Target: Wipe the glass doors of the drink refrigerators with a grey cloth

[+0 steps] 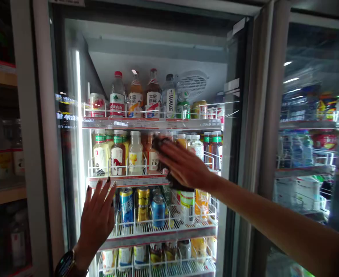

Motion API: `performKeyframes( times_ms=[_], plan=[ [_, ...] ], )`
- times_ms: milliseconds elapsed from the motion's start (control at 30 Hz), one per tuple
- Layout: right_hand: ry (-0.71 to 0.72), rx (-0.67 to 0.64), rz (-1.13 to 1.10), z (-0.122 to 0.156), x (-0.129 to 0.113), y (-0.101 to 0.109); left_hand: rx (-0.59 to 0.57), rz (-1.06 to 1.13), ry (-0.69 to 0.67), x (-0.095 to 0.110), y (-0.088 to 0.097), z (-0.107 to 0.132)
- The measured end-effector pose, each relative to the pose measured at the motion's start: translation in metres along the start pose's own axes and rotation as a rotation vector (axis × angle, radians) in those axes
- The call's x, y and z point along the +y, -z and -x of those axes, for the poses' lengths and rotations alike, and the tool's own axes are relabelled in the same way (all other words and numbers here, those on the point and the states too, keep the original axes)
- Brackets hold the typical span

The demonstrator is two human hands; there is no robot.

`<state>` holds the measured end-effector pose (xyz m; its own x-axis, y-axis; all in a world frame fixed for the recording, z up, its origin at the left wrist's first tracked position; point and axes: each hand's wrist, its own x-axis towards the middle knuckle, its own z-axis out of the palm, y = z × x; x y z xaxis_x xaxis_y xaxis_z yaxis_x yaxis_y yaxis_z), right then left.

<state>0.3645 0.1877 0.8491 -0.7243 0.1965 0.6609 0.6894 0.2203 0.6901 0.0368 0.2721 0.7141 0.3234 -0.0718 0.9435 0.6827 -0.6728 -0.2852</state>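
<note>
My right hand (188,165) is motion-blurred and covers much of the dark cloth (178,184), partly hiding the drink bottles (152,159) behind it. The bottom edge crops the watch (65,264) below my left hand (98,217). Shelf price labels (148,180) are too small to read.

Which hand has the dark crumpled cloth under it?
The right hand, raised higher; dark crumpled cloth shows beneath it. The left hand, lower, shows none.

The glass door (158,50) is smooth and glossy (it throws back pale reflections (68,117)), its frame (260,115) satin-looking metal, the cloth (177,184) matt fabric, the blue can (158,212) shiny metal, and the white-capped bottle (135,152) smooth, translucent plastic.
</note>
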Motion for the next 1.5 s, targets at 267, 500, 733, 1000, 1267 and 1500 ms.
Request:
performKeyframes(
  times_ms=[267,500,733,1000,1267,1500],
  plan=[
    [0.021,-0.010,-0.012,0.094,-0.055,-0.018,0.014,0.012,0.014,0.006,-0.001,0.002],
    [-0.380,0.046,0.090,0.085,0.015,0.012,0.006,-0.018,0.019,0.009,-0.001,0.001],
    [0.055,-0.043,-0.038,0.090,-0.070,-0.024,-0.016,-0.043,0.032,0.010,-0.002,0.004],
    [-0.350,0.086,-0.039,0.013,-0.020,-0.002,-0.070,-0.076,0.033,0.020,0.001,0.007],
    [0.364,-0.080,-0.091,0.084,-0.152,-0.058,-0.058,-0.133,-0.003,0.028,-0.001,0.027],
    [-0.155,0.060,0.007,0.103,-0.109,-0.045,-0.094,-0.148,-0.112,0.065,-0.020,0.114]
  ],
)
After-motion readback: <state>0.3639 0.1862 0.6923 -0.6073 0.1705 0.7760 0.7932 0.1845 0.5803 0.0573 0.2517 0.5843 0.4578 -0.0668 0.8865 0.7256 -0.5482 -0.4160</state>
